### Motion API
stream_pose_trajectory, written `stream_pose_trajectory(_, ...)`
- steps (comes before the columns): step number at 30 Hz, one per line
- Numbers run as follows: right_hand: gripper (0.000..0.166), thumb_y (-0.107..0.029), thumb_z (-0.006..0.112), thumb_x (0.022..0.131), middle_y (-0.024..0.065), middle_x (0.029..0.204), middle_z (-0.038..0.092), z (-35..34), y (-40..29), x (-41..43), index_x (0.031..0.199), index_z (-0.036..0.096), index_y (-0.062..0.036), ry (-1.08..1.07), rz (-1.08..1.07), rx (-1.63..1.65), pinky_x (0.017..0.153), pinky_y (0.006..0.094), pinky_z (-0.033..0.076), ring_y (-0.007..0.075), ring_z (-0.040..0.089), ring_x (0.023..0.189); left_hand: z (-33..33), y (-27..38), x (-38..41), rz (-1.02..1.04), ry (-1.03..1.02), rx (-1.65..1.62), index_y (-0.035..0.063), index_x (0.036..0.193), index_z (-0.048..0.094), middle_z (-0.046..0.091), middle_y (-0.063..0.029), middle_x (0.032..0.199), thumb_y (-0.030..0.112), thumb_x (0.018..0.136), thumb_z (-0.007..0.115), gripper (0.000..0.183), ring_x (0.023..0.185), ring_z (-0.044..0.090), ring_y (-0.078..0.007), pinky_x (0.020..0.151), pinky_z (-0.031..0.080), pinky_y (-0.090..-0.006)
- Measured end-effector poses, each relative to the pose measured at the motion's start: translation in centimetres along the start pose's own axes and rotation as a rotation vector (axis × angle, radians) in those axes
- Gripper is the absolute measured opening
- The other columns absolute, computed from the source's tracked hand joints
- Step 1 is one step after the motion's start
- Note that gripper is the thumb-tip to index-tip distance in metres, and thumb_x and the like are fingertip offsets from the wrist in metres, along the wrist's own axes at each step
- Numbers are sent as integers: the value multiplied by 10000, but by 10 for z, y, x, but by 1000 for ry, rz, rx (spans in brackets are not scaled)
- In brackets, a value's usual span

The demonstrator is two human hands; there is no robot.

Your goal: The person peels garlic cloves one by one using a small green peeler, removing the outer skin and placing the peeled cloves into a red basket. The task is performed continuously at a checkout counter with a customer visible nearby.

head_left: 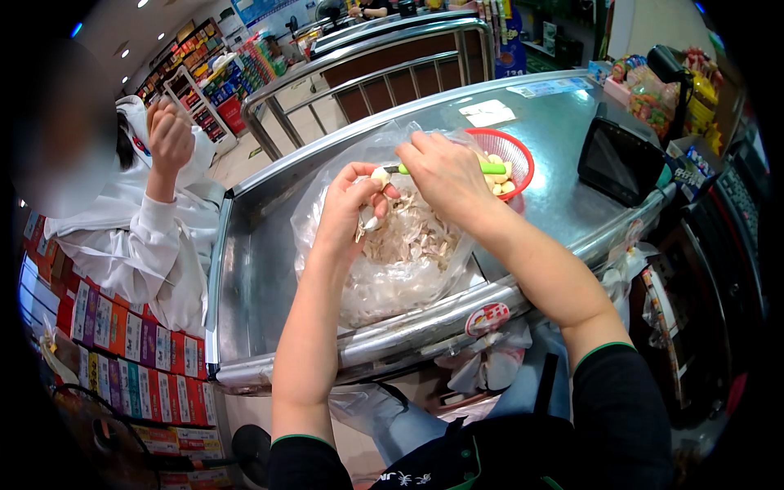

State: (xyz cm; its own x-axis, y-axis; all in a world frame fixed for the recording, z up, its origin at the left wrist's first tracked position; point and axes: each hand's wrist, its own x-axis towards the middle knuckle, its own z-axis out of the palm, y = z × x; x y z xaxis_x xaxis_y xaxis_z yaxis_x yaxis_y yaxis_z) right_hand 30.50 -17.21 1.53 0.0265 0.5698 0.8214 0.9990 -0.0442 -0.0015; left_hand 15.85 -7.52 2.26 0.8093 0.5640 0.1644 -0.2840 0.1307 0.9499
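Between the fingertips of my left hand [352,205] is a pale garlic clove [381,177]. More white garlic [369,219] is tucked into the same palm. My right hand [442,174] grips a small knife with a lime-green handle [493,168], its short blade at the clove. Below both hands a clear plastic bag [380,300] lies spread on the metal counter, with many dry garlic skins [416,236] in it. Beyond my right wrist stands a red plastic strainer basket [525,160] holding peeled garlic cloves [503,177], partly hidden by my hand.
A person in a white top [165,245] stands at the counter's left end, one hand [168,135] raised. On the right are a dark-screened terminal [621,156] and packaged sweets [652,104]. A steel railing [367,52] runs behind the metal counter [551,122]. Boxed goods [135,337] fill shelves at lower left.
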Motion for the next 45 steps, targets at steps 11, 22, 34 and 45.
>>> stream_pose_trajectory(11, 90, -102, 583, 773, 111, 811, 599, 7, -1, -6, 852, 562, -65, -152, 95, 279, 603, 439, 499, 325, 629, 734, 1, -1, 1, 91, 50, 68, 16, 980, 495, 628, -134, 798, 65, 849, 558, 153, 548, 507, -82, 516, 395, -184)
stream_pose_trajectory(22, 140, -106, 584, 785, 112, 839, 613, 3, -2, -5, 922, 604, -89, -171, 137, 311, 620, 437, 494, 335, 626, 753, 7, -2, -3, 112, -4, 104, 40, 992, 498, 639, -123, 838, 97, 855, 613, 187, 600, 507, -75, 593, 414, -204)
stream_pose_trajectory(34, 127, -101, 574, 781, 133, 869, 649, -2, 2, -2, 892, 617, -57, -177, 223, 388, 670, 452, 489, 343, 628, 815, 11, -1, -4, 115, -31, 151, 51, 971, 497, 640, -114, 827, 118, 846, 642, 203, 612, 504, -72, 600, 409, -205)
stream_pose_trajectory(45, 124, -124, 601, 797, 115, 874, 644, -3, 1, -2, 907, 617, -71, -243, 161, 375, 680, 411, 480, 323, 622, 820, 2, -3, 0, 67, -47, -46, 38, 1017, 453, 618, -145, 828, 105, 865, 565, 200, 546, 512, -92, 529, 410, -200)
